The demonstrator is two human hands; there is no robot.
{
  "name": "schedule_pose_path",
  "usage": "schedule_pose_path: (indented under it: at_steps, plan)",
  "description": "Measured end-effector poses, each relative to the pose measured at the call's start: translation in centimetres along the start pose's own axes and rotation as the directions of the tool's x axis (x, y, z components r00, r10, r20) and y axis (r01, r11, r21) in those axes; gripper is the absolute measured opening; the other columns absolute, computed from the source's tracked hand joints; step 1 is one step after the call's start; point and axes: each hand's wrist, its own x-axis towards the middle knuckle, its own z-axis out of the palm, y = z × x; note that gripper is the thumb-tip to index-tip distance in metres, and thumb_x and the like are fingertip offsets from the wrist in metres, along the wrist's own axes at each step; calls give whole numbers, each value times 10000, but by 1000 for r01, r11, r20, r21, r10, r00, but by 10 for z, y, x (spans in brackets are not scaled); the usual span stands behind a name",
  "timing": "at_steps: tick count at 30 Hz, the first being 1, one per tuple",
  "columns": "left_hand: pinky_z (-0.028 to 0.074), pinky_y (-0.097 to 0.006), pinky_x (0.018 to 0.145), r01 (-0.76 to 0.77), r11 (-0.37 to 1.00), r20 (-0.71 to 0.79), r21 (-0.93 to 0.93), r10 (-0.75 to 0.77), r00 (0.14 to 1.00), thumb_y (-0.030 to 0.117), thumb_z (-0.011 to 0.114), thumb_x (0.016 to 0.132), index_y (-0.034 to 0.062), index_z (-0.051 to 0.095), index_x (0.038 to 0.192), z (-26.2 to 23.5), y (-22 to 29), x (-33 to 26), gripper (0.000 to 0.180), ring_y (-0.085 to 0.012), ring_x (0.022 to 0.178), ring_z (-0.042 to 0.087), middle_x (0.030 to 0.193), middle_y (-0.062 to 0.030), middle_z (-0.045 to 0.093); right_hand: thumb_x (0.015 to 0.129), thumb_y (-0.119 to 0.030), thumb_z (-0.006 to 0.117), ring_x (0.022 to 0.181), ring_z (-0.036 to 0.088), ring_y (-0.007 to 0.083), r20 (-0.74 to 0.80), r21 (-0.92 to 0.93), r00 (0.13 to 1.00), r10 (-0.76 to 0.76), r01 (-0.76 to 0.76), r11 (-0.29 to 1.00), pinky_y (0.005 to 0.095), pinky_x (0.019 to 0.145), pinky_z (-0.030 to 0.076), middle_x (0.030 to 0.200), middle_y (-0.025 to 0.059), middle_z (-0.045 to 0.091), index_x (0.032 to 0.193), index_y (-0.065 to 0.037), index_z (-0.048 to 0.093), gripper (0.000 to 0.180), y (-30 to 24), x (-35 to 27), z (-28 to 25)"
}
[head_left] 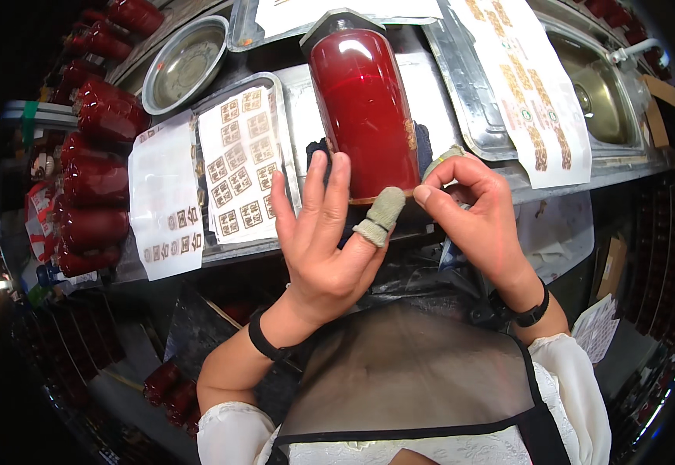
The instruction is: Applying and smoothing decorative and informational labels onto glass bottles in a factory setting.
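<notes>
- The red bottle [364, 101] appears to lie on its side mid-bench, its base toward you by the near edge of the bench [620, 177]; if the dark cloth [424, 147] under it slips, it could roll or slide.
- Your left hand [326, 256] has its fingers spread and released beside the base, so it may do little to stop a roll.
- Your right hand [477, 213] curls its thumb and forefinger to a near pinch at the base's right corner; whether anything is between them, you can't tell from here. If there is a thin piece, it could crease or tear.
- The fabric cover [380, 217] on your left thumb could snag or smudge the gold marking [412, 137] on the bottle's right flank.
- The left printed sheet [163, 194] overhangs the bench's near edge, toward the left; a forearm could drag it off.
- Water from the basin [184, 66], at the far left, could spoil nearby sheets if knocked.
</notes>
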Motion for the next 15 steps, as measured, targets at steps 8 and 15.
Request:
schedule_pose_path:
  at_steps: [8,15]
  plan:
    - [218,-622,1134,163,986,-54,-16,-164,985,117,841,707,19,614,1320,16,2,31,661,-431,1359,470,1446,-302,483,852,-43,694,650,475,8,-39,31,993,113,-112,993,183,542,365,856,4,597,836,-12,647,59,13,-5,-8]
    - [208,-564,1181,206,958,45,-200,-201,979,132,837,754,-58,432,1451,16,-22,12,828,-397,1360,485,1415,-250,542,844,-26,661,669,463,59,-6,7,999,-37,37,999,215,567,387,945,42,587,991,-14,628,152,4,-11,2]
